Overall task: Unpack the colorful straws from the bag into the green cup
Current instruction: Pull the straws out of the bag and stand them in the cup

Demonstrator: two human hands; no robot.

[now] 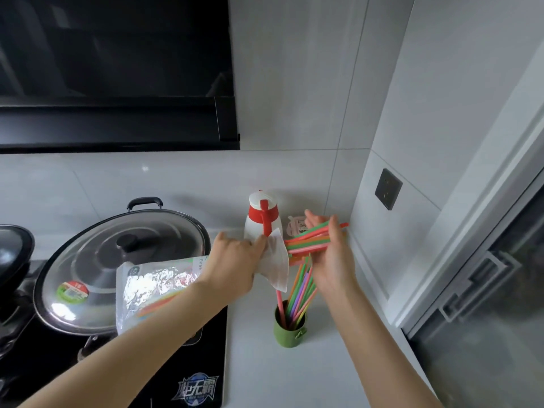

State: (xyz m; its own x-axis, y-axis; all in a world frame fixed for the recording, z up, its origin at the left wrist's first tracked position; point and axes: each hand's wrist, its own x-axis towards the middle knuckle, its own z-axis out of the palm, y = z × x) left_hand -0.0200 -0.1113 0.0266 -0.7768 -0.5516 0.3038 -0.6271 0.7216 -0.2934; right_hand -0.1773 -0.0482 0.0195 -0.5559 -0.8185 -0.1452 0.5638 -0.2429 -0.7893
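The left hand (235, 254) pinches the open mouth of the clear plastic bag (156, 287) and holds it up, probably so the opening stays wide. The right hand (329, 251) is closed loosely around a bundle of straws (312, 238) coming out sideways – red, green, orange, thin and straight. Below it stands the green cup (290, 331) on the white counter (294, 378), just beside the black stove (176, 363), already holding many straws that lean and fan out. Some straws remain inside the bag.
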